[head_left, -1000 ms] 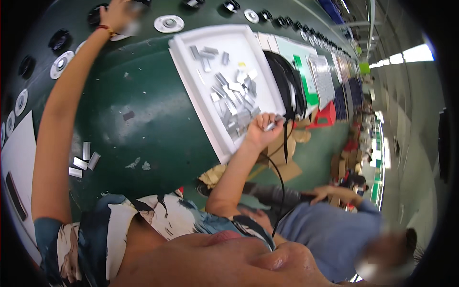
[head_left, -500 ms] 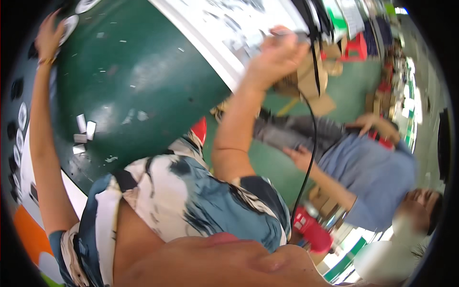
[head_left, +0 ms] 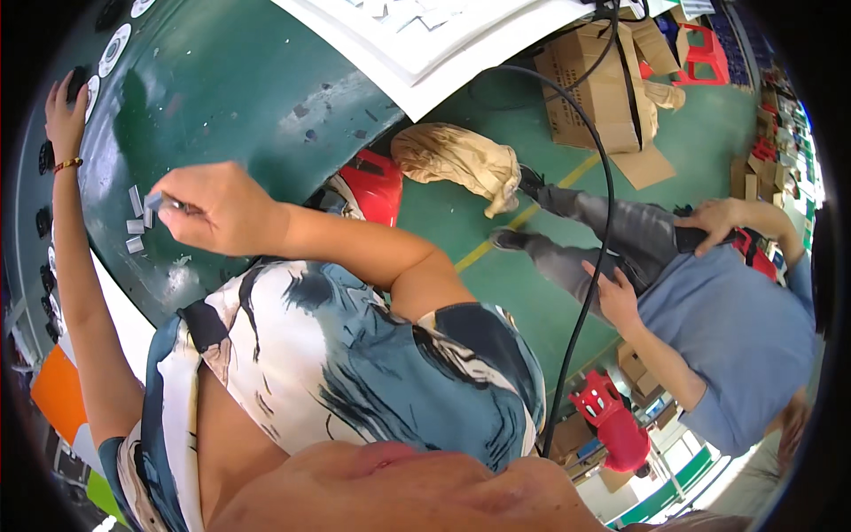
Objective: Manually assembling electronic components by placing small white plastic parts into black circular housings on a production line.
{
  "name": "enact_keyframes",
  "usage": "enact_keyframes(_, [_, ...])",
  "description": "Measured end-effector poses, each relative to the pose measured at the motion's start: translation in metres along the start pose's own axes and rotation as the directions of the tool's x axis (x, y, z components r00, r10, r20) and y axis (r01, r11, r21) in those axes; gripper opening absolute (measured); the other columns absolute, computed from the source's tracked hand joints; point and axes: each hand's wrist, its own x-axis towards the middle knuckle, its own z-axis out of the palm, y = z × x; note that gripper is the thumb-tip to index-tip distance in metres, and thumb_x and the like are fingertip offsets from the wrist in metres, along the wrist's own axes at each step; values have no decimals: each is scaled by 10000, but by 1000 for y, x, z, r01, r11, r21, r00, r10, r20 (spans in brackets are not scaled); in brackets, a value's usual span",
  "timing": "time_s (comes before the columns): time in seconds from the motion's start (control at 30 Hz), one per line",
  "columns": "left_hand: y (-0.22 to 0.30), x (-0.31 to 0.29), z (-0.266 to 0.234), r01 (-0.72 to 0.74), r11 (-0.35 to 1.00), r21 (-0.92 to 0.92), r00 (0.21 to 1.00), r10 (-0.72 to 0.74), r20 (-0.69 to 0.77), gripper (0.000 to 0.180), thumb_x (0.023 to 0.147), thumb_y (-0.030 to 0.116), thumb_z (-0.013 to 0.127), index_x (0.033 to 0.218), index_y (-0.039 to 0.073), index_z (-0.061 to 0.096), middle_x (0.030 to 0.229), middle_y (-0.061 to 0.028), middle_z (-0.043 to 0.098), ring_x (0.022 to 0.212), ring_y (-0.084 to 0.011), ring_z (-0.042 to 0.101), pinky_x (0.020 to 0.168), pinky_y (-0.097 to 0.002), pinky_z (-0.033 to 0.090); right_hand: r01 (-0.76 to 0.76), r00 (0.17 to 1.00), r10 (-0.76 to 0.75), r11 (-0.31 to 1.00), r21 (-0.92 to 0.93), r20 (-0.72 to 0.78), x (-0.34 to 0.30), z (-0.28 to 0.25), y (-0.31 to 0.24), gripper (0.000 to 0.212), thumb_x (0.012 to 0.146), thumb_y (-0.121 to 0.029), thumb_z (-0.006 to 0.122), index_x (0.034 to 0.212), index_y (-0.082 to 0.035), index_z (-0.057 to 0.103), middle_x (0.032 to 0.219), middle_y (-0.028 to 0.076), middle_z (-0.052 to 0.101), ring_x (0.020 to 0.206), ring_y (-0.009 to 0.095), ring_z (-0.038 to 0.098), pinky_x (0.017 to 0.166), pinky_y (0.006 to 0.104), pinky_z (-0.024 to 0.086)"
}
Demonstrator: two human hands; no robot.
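Note:
At the far left, my left hand (head_left: 66,124) has its thumb and fingers around a black round part (head_left: 77,82), beside a white ring-shaped disc (head_left: 91,97). My right hand (head_left: 222,208) is closed in a pinch over the green table (head_left: 239,106). A slim dark tool that looks like tweezers (head_left: 183,207) sits in its fingers, mostly hidden by them. At its tip shows a small grey rectangular piece (head_left: 156,201). Right by that tip, several similar grey pieces (head_left: 135,244) lie on the tabletop.
More white discs (head_left: 113,50) and black parts (head_left: 44,222) line the left edge. A white board (head_left: 412,93) bearing loose cut pieces overhangs the table's far right. A black cable (head_left: 610,195) hangs at right. Beyond are a red stool (head_left: 377,191), cardboard boxes (head_left: 581,84) and a seated person (head_left: 700,328).
My right hand has swung left and nearer, from above the white board to the small grey pieces. My left hand stays by the left-edge parts. The view has shifted slightly.

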Motion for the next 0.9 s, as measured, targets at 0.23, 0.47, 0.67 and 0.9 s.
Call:
enact_keyframes(0.23, [33,-8,-4,55,992,-114,993,-42,114,544,902,516,613,1396,297,546,1517,-143,409,1397,-316,396,1098,-496,356,20,1000,-17,987,-158,18,-3,-17,9,139,868,-142,637,916,-34,564,782,126,611,675,337,619,584,419,482])
enact_keyframes(0.47, [34,-22,-29,71,995,-68,992,-63,109,492,915,401,623,1386,283,550,1500,-131,433,1389,-316,408,1090,-455,383,-26,999,12,952,-306,-49,73,-23,5,136,867,-154,623,878,-38,553,792,171,622,717,401,616,613,492,482])
enact_keyframes(0.67, [125,4,-47,279,947,-160,946,-242,215,487,865,228,658,1343,217,567,1420,-89,503,1305,-301,486,1062,-500,377,-68,979,150,881,-468,140,108,-43,44,131,929,-150,590,960,-32,542,839,180,639,761,417,626,633,506,481])
enact_keyframes(0.9, [125,14,-28,325,938,-121,940,-306,151,339,867,221,646,1202,180,611,1175,-36,582,1159,-242,551,1058,-533,332,6,928,233,769,-640,290,98,-32,63,142,936,-159,604,997,-38,562,840,166,657,754,386,643,637,470,497])
